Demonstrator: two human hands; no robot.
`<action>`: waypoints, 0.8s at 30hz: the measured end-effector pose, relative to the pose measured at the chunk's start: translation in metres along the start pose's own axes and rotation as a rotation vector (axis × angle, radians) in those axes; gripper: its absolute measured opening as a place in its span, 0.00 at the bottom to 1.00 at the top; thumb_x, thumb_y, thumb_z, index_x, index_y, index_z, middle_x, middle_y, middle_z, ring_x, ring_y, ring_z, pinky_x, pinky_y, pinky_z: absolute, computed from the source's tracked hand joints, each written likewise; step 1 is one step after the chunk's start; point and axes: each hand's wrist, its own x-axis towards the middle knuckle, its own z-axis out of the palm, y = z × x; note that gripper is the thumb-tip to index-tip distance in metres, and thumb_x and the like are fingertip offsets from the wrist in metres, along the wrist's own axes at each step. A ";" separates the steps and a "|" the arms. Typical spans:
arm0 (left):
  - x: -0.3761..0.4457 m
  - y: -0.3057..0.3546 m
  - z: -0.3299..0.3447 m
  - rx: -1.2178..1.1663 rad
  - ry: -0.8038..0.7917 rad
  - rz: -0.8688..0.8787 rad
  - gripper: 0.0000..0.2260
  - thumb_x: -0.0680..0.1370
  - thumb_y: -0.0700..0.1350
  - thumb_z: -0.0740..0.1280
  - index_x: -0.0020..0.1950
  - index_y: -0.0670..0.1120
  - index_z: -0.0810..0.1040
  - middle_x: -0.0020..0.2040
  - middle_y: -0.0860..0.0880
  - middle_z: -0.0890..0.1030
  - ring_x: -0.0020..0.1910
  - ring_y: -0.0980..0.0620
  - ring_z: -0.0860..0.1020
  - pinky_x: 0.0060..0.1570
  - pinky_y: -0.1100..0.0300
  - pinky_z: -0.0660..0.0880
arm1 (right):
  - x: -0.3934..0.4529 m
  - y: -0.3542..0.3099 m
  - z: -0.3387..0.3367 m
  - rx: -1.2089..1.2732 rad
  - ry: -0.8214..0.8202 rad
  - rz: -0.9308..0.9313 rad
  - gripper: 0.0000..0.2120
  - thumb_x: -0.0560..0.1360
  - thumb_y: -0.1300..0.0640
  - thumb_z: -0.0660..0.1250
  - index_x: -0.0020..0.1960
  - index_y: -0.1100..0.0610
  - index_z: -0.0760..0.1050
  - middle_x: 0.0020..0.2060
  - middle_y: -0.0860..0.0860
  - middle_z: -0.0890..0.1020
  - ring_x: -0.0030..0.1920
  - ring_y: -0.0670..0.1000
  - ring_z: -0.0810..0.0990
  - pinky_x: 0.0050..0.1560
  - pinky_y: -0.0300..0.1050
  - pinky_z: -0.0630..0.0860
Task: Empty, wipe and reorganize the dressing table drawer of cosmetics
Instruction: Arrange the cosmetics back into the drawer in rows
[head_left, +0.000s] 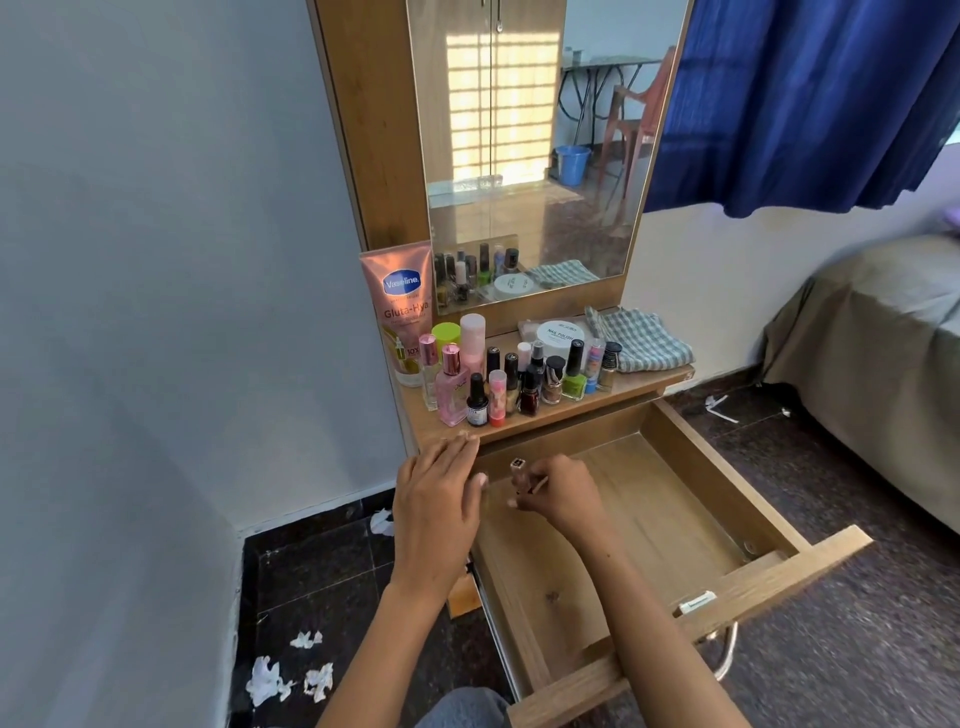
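The wooden drawer (727, 483) is pulled out and bare inside. My right hand (558, 491) is inside its back left corner, shut on a small slim cosmetic tube (517, 470) held upright. My left hand (439, 493) hovers flat, fingers apart, over the drawer's left edge, below the shelf lip. On the dressing table shelf (639, 392) stand several nail polish bottles (574, 371), pink perfume bottles (451, 387), a Vaseline tube (400, 301) and a round white jar (561, 335). A checked cloth (641, 338) lies at the shelf's right end.
A mirror (535, 135) rises behind the shelf. Crumpled white tissues (288, 675) litter the dark floor at the left. A bed (883, 358) stands at the right under a blue curtain (815, 104). The grey wall is close on the left.
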 end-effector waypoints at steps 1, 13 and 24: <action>-0.001 -0.002 0.001 0.024 -0.018 -0.002 0.18 0.75 0.41 0.69 0.65 0.45 0.76 0.62 0.48 0.78 0.64 0.50 0.74 0.60 0.52 0.69 | 0.002 0.000 0.002 -0.005 0.000 0.036 0.09 0.66 0.54 0.78 0.45 0.53 0.81 0.40 0.47 0.80 0.44 0.48 0.78 0.45 0.45 0.76; -0.012 -0.009 0.008 0.171 -0.075 0.026 0.20 0.74 0.39 0.70 0.66 0.45 0.75 0.67 0.48 0.74 0.68 0.49 0.71 0.66 0.46 0.63 | 0.015 -0.003 0.033 -0.089 0.010 0.066 0.07 0.73 0.61 0.72 0.50 0.59 0.81 0.45 0.54 0.83 0.45 0.51 0.82 0.40 0.39 0.71; -0.013 -0.006 0.008 0.170 -0.111 -0.009 0.21 0.75 0.39 0.68 0.68 0.46 0.73 0.69 0.49 0.72 0.70 0.50 0.68 0.68 0.47 0.61 | 0.011 -0.007 0.037 -0.039 -0.018 -0.030 0.06 0.71 0.62 0.73 0.48 0.55 0.82 0.45 0.52 0.84 0.45 0.47 0.81 0.49 0.41 0.79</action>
